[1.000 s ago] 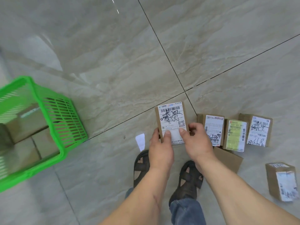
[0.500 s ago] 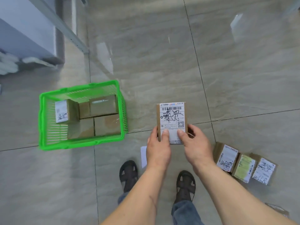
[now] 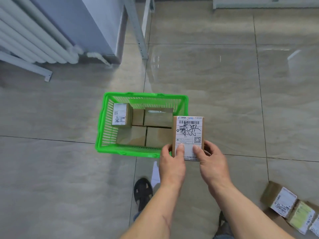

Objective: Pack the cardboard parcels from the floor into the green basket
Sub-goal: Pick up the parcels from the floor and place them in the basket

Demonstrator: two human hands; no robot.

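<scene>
I hold a cardboard parcel point(image 3: 188, 133) with a white shipping label in both hands, label up, over the near right corner of the green basket point(image 3: 105, 118). My left hand point(image 3: 171, 163) grips its lower left edge and my right hand point(image 3: 211, 162) its lower right edge, thumbs on the label. The basket stands on the tiled floor and holds several parcels; one at its far left point(image 3: 120, 115) shows a white label. More parcels point(image 3: 279, 199) lie on the floor at the lower right.
A white radiator point(image 3: 34, 40) and a grey cabinet point(image 3: 96, 23) stand at the back left, with metal shelf legs point(image 3: 138, 31) beside them. A white paper scrap point(image 3: 155, 175) lies by my sandalled left foot point(image 3: 143, 192).
The view has swung left and forward, so the basket now sits at centre. The parcel in my hands has moved from beside the basket to over its near right corner.
</scene>
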